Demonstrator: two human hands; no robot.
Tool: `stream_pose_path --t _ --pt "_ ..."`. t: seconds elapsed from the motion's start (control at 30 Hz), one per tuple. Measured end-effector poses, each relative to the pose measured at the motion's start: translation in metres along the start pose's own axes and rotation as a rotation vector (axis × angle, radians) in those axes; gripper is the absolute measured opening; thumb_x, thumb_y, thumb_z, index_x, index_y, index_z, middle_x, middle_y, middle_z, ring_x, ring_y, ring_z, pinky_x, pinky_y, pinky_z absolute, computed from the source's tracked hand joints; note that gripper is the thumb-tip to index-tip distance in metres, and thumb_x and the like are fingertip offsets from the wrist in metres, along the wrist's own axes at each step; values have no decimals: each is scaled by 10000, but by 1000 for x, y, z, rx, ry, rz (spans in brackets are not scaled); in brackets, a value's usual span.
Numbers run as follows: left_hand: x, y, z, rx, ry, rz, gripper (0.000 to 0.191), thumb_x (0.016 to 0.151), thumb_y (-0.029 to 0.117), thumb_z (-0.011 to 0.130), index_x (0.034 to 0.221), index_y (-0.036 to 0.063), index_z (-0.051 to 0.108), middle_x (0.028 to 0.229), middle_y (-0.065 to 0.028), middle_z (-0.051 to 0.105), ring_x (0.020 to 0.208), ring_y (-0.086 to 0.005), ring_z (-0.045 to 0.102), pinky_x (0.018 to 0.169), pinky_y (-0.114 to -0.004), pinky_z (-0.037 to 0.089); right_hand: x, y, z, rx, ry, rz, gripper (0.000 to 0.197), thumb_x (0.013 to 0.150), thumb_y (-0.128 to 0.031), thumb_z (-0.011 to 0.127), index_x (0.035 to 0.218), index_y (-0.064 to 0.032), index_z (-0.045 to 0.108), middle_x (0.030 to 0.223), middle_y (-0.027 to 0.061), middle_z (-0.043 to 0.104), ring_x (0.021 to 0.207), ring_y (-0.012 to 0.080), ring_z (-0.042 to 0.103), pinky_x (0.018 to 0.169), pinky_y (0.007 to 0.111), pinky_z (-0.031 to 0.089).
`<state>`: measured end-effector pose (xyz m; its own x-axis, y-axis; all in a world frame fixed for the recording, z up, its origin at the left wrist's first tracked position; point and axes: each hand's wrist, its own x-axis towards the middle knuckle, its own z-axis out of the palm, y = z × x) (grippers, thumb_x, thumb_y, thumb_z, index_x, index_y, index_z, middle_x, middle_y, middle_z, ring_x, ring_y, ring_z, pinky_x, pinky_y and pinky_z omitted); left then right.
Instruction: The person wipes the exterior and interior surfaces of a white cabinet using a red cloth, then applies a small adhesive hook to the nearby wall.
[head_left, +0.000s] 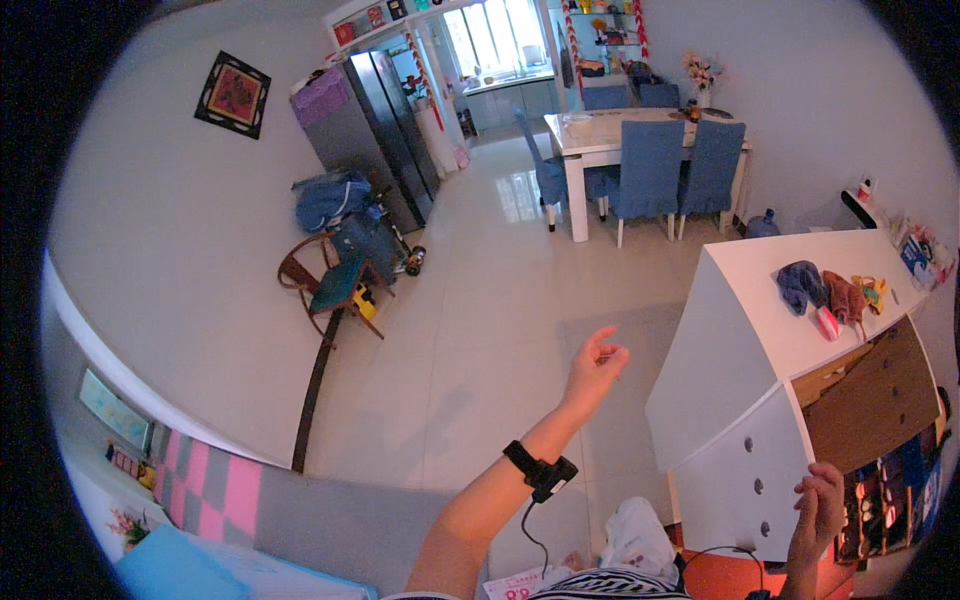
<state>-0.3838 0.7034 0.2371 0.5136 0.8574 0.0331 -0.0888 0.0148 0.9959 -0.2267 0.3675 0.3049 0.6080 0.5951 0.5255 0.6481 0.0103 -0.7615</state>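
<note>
My left hand (600, 356) is held out over the tiled floor, fingers curled and apart, with nothing seen in it; a black strapped device (541, 471) with a cable sits on that forearm. My right hand (821, 495) is at the lower right, in front of the open door side of a white shoe cabinet (720, 442), its fingers bent; whether it touches the cabinet or holds anything cannot be told. Shoes (870, 510) stand on the cabinet's racks beyond it. On the cabinet top lie a dark blue cloth (801, 286), a brown cloth (844, 296), a yellow item (870, 292) and a pink-and-white packet (827, 323).
A wooden chair (339, 285) with a green seat, a blue-covered pile (334, 201) and a refrigerator (390, 127) line the left wall. A dining table (589, 139) with blue-covered chairs (649, 172) stands ahead. A white bag (637, 536) is near my body.
</note>
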Motion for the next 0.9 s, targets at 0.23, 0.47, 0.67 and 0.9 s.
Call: stream_pose_path --t 0.23,0.47,0.67,0.9 --pt "29 42 -35 51 -20 -68 277 817 223 611 995 15 563 661 -10 533 588 -78 487 536 -218 402 66 -19 78 265 41 111 79 807 -22 527 788 18 593 560 54 525 430 99 484 401 211 379" --pt "128 55 -21 188 -213 8 305 906 289 445 940 25 593 584 10 484 511 -65 449 464 -212 375 148 30 98 73 108 139 131 845 -90 537 797 11 605 507 -17 486 370 41 417 339 178 312" --pt "186 80 41 146 -427 1 342 831 61 431 1172 42 450 1032 -77 535 742 -100 533 644 -221 428 211 42 106 203 154 204 125 846 -101 542 846 4 609 680 18 578 579 44 516 501 182 407" --pt "227 89 145 -13 -800 10 410 794 38 482 1198 34 410 1094 -87 499 816 -128 540 681 -234 420 262 74 42 -226 372 9 147 791 -57 592 931 -15 602 900 30 602 790 68 529 727 223 432"
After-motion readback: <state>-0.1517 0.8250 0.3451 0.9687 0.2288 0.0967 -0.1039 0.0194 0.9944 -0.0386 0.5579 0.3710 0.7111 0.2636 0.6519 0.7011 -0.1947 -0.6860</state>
